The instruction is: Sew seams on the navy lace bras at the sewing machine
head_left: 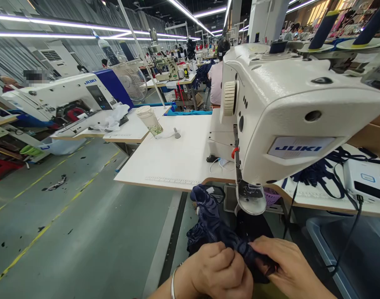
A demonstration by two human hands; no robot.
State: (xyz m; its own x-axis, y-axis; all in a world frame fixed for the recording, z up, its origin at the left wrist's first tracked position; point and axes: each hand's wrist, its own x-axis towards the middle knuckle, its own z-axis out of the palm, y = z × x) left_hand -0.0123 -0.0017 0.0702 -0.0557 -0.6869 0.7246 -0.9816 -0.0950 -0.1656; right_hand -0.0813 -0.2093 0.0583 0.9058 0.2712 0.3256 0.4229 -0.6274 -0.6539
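Observation:
A dark navy patterned garment [213,216] hangs bunched below the table edge, its upper end beside the sewing machine. My left hand [219,268], with a silver bangle at the wrist, is closed on the near part of the cloth. To its right, my right hand [283,261] pinches the same cloth between thumb and fingers. Just above both hands is the white JUKI sewing machine [271,104], with its rounded metal plate [252,203] low at the front. The fingertips of my left hand are partly hidden.
The white table [174,158] carries a plastic cup [149,120]. On the right lie navy straps [314,172] and a white power bank [366,180] with a cable. A grey-blue bin [349,253] stands lower right. Another machine [62,97] is at left; a person [216,79] sits ahead.

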